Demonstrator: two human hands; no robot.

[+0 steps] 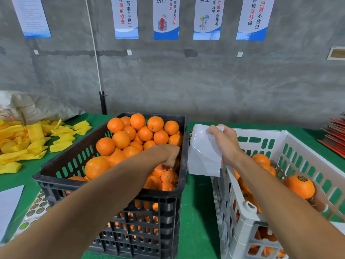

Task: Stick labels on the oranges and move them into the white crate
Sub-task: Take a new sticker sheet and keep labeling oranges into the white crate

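The left hand (170, 156) reaches down into the black crate (112, 184), its fingers curled around an orange (164, 168), probably to lift it out for a label. The right hand (225, 142) pinches a shiny sticker sheet (202, 156), kept close by. The black crate is piled with oranges. The white crate (242, 212) holds some labelled ones.

Black crate (110, 186) left of white crate (242, 221)
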